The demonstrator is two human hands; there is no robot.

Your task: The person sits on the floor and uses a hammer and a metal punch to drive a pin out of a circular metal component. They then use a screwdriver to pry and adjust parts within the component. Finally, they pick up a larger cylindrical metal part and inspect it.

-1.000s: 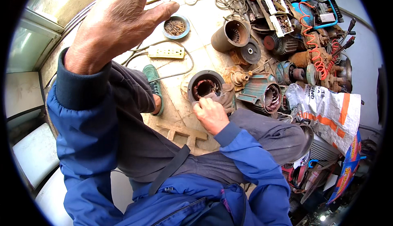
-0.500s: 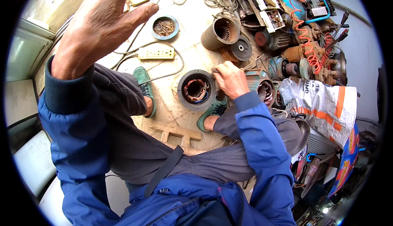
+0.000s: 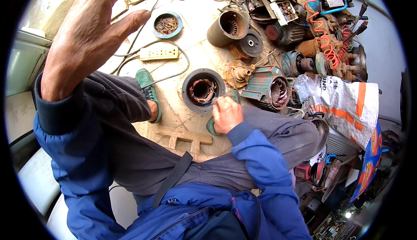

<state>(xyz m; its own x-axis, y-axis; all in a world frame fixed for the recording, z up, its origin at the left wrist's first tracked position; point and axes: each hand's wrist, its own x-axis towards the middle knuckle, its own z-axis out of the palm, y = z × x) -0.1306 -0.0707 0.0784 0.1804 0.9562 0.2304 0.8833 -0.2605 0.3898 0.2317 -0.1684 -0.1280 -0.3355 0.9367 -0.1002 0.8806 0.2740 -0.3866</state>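
motor stator [image 3: 203,90], just left of right hand [image 3: 226,114]

2 hands [image 3: 93,35] [image 3: 226,114]; 2 green shoes [image 3: 148,93] [image 3: 213,125]; 1 yellow power strip [image 3: 159,53]; 1 round blue tin [image 3: 167,24]; 1 white sack [image 3: 347,103]

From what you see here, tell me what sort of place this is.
Probably a small motor repair workshop: an opened motor stator with copper windings lies on the floor by the right hand, among other motor housings and a coiled orange hose.

Blue jacket sleeves, grey trousers, seemingly green shoes [image 3: 148,93]
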